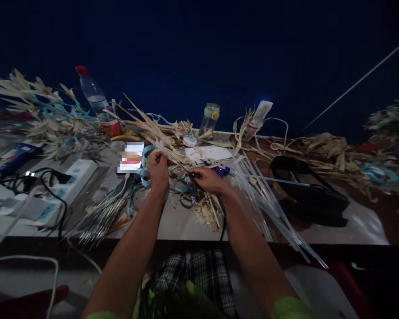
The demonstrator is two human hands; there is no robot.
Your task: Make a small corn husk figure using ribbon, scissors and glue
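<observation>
My left hand [158, 169] is closed in a pinch on a pale dried husk strip [168, 153], just above the middle of the table. My right hand [208, 179] is wrapped round scissors with dark handles [193, 179]; their blades point up and left toward the husk. How far the blades are apart is too small to tell. Beneath the hands lie husk scraps [206, 210] and a loop of blue-grey ribbon [187, 199]. A larger heap of long dried husks [149, 126] spreads behind my left hand.
Left are a lit phone [131, 157], a bundle of metal wires [98, 217], a white power strip [66, 190] with cables, and a tilted bottle [92, 91]. A green-lidded bottle [210, 117] stands behind. Clear sticks [275, 208] and a black strapped object [310, 195] lie right.
</observation>
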